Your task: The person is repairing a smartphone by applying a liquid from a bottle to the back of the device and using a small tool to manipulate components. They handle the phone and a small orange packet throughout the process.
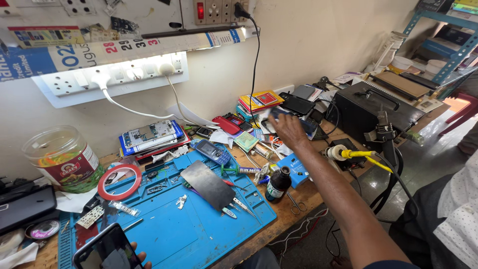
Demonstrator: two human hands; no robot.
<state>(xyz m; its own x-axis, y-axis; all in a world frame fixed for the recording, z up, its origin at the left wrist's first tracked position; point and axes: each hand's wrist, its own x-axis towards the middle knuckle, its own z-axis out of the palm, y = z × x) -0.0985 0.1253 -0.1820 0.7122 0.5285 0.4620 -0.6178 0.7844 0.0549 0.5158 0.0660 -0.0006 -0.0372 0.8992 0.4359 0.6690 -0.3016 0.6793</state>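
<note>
Our right hand (289, 128) reaches to 1 o'clock, grip closed on a dark blue phone (279, 113), long axis left-right. Left hand (138, 254) fingers curl around a black phone (107, 249) at 7 o'clock, long axis toward 1.

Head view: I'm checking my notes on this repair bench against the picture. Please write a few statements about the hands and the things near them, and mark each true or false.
1. The right hand reaches over the pile of phones by the wall. True; it touches a dark blue thing, but whether its grip is closed I cannot tell.
2. The left hand holds a red tape ring. False: it holds a black phone at the bottom edge; the red tape ring lies on the blue mat.
3. A dark bottle stands upright by the mat's right edge. True.
4. The clear plastic jar lies tipped over. False: it stands upright at the left.
</note>
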